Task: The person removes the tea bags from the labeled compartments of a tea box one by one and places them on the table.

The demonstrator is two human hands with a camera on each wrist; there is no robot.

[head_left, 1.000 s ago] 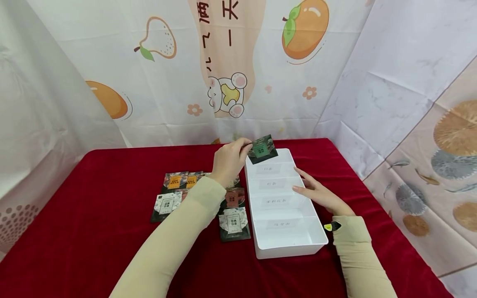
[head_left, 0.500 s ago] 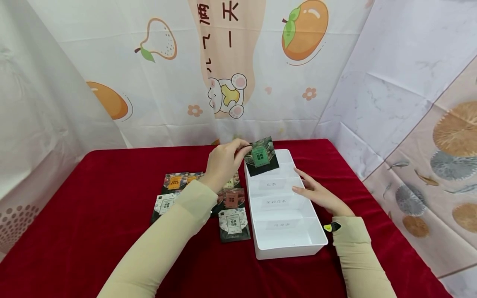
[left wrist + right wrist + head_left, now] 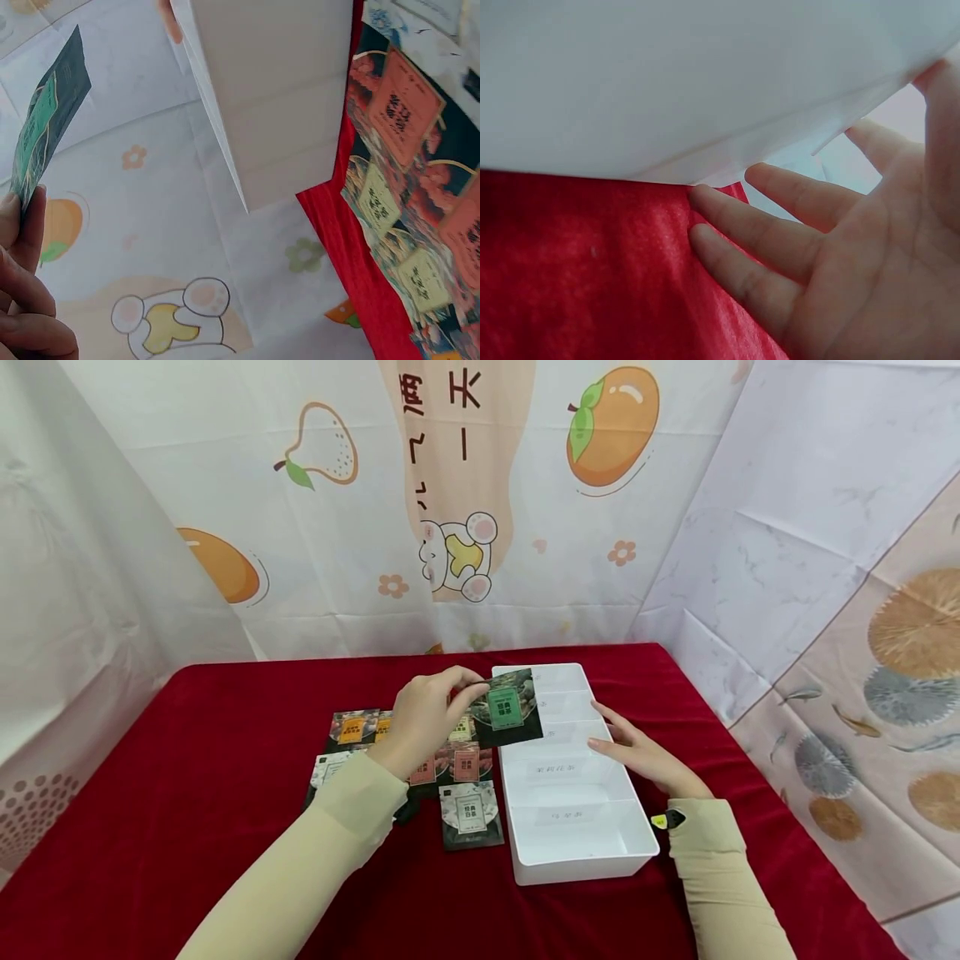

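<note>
Between thumb and fingers my left hand (image 3: 431,710) pinches a dark tea sachet with a green label (image 3: 506,706). The sachet is held up by one edge, over the far left side of a white divided box (image 3: 577,863). In the left wrist view the green-labelled sachet (image 3: 49,112) stands tilted above the fingertips. My right hand (image 3: 648,756) rests against the box's right side, fingers spread and fairly straight. The right wrist view shows those fingers (image 3: 780,232) along the white wall. Paper labels with handwriting mark the box's compartments.
Several tea sachets lie left of the box: orange-labelled ones (image 3: 350,729) at the back, red-labelled ones (image 3: 467,765) nearer, a white one (image 3: 471,814) in front, another white one (image 3: 327,768) farther left. A red cloth (image 3: 187,827) covers the table; a printed curtain (image 3: 322,552) hangs behind.
My left hand has moved left and toward me with the green-labelled sachet, which now hangs lower and turns more upright. The right hand stays at the box's side.
</note>
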